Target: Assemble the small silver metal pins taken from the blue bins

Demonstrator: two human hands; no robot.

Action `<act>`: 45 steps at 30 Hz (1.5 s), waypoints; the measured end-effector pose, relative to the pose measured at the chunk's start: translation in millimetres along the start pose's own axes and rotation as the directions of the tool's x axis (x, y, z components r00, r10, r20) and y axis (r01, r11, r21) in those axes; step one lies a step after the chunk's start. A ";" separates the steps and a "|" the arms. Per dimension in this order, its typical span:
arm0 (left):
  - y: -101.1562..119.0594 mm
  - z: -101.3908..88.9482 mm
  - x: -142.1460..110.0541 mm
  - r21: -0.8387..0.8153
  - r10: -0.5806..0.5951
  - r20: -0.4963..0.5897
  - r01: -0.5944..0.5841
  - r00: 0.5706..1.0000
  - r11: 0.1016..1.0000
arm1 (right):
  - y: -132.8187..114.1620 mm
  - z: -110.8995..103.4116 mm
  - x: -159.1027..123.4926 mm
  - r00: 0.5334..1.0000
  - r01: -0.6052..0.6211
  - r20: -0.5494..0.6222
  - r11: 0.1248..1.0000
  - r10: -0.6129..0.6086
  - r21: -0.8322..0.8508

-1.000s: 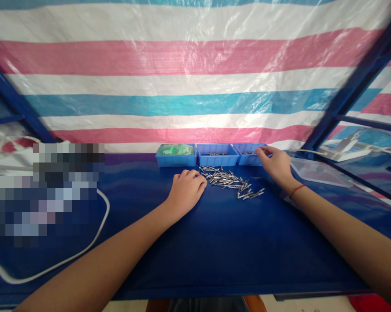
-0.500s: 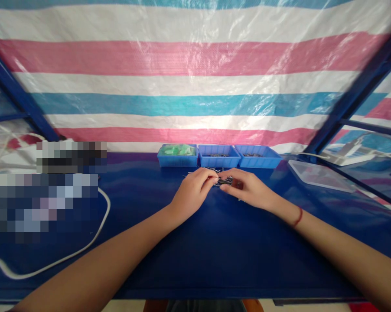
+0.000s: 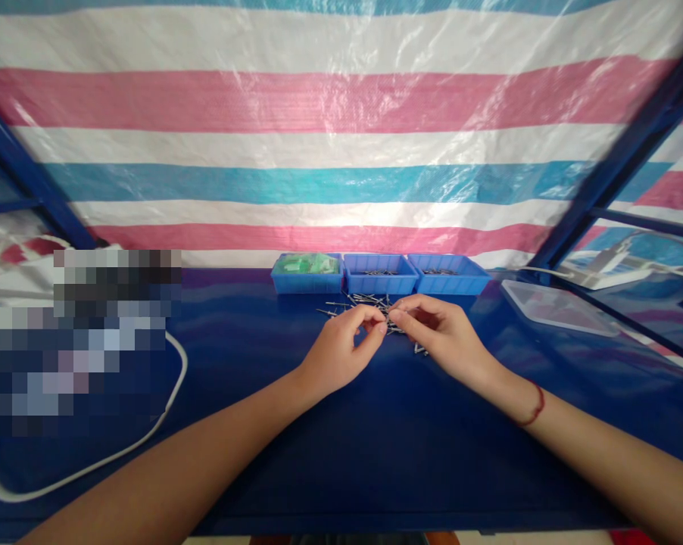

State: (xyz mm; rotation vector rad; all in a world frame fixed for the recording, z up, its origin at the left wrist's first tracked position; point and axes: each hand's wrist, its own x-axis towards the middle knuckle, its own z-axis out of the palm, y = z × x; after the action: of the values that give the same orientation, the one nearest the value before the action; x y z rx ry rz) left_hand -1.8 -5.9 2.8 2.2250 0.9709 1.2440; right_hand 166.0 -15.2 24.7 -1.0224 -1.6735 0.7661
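Observation:
A loose pile of thin silvery metal pins (image 3: 369,300), like blind rivets, lies on the blue table behind and between my hands. Over the pile's near side, my left hand (image 3: 341,344) has thumb and forefinger curled together in a pinch. Right beside it, my right hand (image 3: 447,333) also pinches thumb and forefinger, its tips almost meeting the left ones. Whatever sits between the fingertips is too small to make out. A few short pins (image 3: 420,350) lie under the right hand's near edge.
Behind the pile stand three blue bins: the left bin (image 3: 307,284) holds green-and-clear bags, the middle bin (image 3: 380,284) and right bin (image 3: 452,284) hold metal pins. A clear plastic lid (image 3: 557,306) lies right; a white cable (image 3: 176,378) loops left, beside a blurred-out area.
My right thumb and forefinger have closed from a wider gap into a pinch beside the left fingertips. Both hands have shifted slightly nearer me, showing more of the pile.

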 end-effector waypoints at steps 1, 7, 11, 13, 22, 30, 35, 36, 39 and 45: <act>0.6 0.5 -0.1 -0.010 -0.008 0.009 0.008 1.000 1.000 | 0.3 0.1 -0.3 1.000 0.002 0.010 1.000 -0.002 -0.001; 1.1 -0.2 2.1 -0.025 -0.024 0.001 0.024 1.000 0.999 | -0.1 -0.3 -1.9 0.999 0.010 0.049 0.999 -0.008 -0.039; 0.5 -0.3 2.3 -0.003 -0.016 -0.004 0.016 1.000 1.000 | -1.4 -0.3 -3.1 1.000 0.029 -0.012 0.999 -0.029 -0.028; 0.9 0.2 2.1 -0.007 -0.012 -0.005 0.012 1.000 1.000 | -2.3 0.0 -3.8 0.999 0.040 -0.034 0.999 -0.041 -0.026; 0.3 -1.1 2.4 -0.008 0.030 -0.112 -0.031 0.993 0.999 | -1.6 -4.7 -2.5 0.986 0.164 0.049 0.977 -0.159 -0.133; -7.8 -3.1 4.7 0.082 0.008 -0.154 0.004 0.988 0.997 | 13.2 -11.6 9.7 0.995 0.067 0.087 0.974 -0.049 -0.216; -25.5 -20.4 17.5 0.257 -0.011 -0.109 0.039 0.994 0.966 | 48.2 -55.5 42.6 0.932 -0.181 -0.352 0.954 0.089 -0.239; -29.5 -24.9 19.8 0.317 -0.014 -0.087 0.041 0.996 0.947 | 55.5 -65.7 48.5 0.904 -0.211 -0.421 0.931 0.070 -0.297; -38.5 -36.0 23.1 0.497 -0.098 0.021 0.075 0.995 0.865 | 70.7 -86.4 58.7 0.872 -0.302 -0.486 0.838 0.050 -0.455; -42.0 -43.6 20.2 0.670 -0.251 0.169 0.076 0.953 0.738 | 66.7 -75.7 52.1 0.913 -0.230 -0.408 0.817 -0.007 -0.528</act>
State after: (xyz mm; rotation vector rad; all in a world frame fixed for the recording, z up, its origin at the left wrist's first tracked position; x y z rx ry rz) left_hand -47.6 38.1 10.1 2.6337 1.6518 0.5437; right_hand 247.9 62.6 12.8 -1.5892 -1.5118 0.0872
